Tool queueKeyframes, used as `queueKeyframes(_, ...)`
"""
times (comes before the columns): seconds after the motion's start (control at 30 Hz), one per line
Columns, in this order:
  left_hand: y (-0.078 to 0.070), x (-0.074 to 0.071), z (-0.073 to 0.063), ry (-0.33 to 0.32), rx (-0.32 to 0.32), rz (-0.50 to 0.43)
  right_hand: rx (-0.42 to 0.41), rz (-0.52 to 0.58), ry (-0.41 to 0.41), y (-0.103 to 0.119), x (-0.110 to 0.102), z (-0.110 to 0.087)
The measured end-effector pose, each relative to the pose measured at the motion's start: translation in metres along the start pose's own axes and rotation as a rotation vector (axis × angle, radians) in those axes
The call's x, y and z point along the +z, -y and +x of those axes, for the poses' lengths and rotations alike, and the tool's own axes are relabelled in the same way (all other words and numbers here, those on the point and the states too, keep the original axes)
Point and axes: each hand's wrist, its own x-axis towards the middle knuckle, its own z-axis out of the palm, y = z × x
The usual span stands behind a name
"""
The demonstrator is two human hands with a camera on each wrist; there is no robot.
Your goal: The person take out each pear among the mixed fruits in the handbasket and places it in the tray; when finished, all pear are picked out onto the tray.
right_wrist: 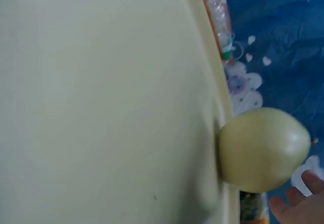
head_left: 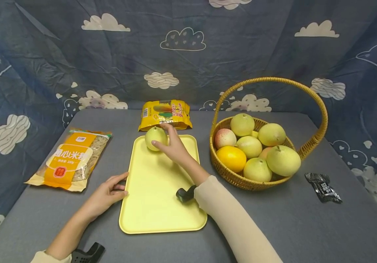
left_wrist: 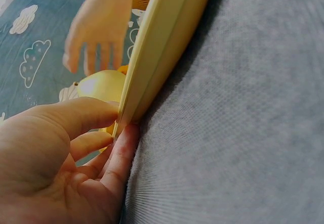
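Head view: right fingers (head_left: 172, 133) spread beside green fruit (head_left: 154, 136) (left fingers (head_left: 120, 178) pinching tray (head_left: 152, 197))

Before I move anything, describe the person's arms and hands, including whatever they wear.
The left hand and right hand are ungloved. The right sleeve is plain cream, long and smooth; the little visible of the left sleeve matches. A black device shows at each wrist.
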Motion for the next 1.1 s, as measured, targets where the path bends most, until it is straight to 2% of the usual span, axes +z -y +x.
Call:
queueKeyframes(0.2,0.002,0.000,0.000,-0.003,-0.002,0.012,-0.188,-0.013,0.034,0.025,-0.023,-0.024)
queueKeyframes(0.37,0.003,0.000,0.001,-0.007,0.001,0.010,-0.313,0.031,0.048,0.066,-0.051,-0.056)
queueKeyframes(0.43,0.003,0.000,0.001,-0.003,0.004,0.004,-0.365,0.029,0.044,0.074,-0.062,-0.067)
queueKeyframes(0.6,0.003,0.000,0.001,0.010,-0.019,-0.015,-0.506,-0.033,-0.004,0.065,-0.091,-0.086)
queueKeyframes(0.73,0.003,0.000,0.001,0.013,-0.018,-0.018,-0.572,-0.121,-0.085,0.063,-0.116,-0.104)
queueKeyframes(0.87,0.003,0.000,0.001,0.012,-0.017,-0.029,-0.604,-0.173,-0.180,0.063,-0.136,-0.119)
queueKeyframes(1.0,0.002,0.000,0.001,0.014,-0.009,-0.030,-0.631,-0.213,-0.266,0.053,-0.154,-0.128)
queueKeyframes(1.1,0.002,0.000,0.001,0.016,-0.016,-0.030,-0.614,-0.247,-0.318,0.046,-0.166,-0.136)
